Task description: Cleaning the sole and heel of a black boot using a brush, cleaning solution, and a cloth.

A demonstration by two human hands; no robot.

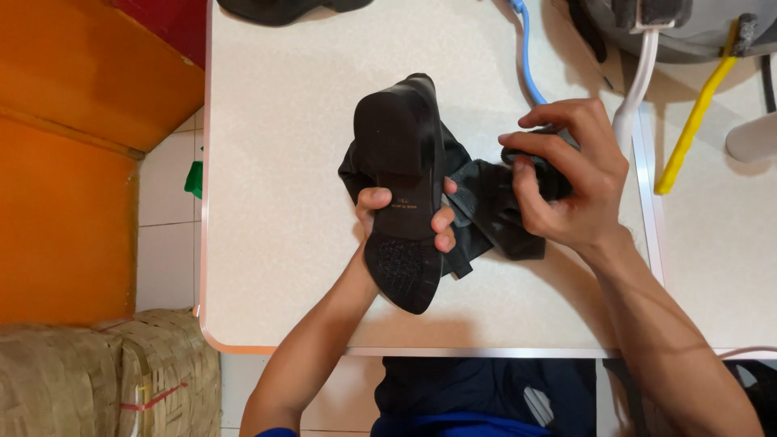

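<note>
From the head camera, looking straight down: I hold a black shoe (402, 190) sole-up over the pale table (275, 162), roughly at its middle. My left hand (405, 222) comes up from underneath and wraps the narrow waist of the sole, thumb showing on one edge and fingertips (443, 220) curling over the other, so that hand is closed on the shoe. The heel block points away from me and the textured front of the sole points towards me.

My right hand (566, 182) is bunched around a dark cloth (494, 210), fingers folded in tight, with the loose end of the cloth trailing under and beside the shoe's upper. I cannot tell whether the cloth presses on the upper or only lies against it.

I judge the sole stiff and fairly smooth, the upper soft enough to give under a squeeze, and the whole thing light enough for one hand. The waist, where I grip now, seems the surest hold; the glossy heel looks more slippery. The cloth is limp and needs to be gathered in the fist.

Another dark shoe (283, 8) lies at the far edge, a blue cable (526, 57) and a yellow rod (692, 121) off to the right.
</note>
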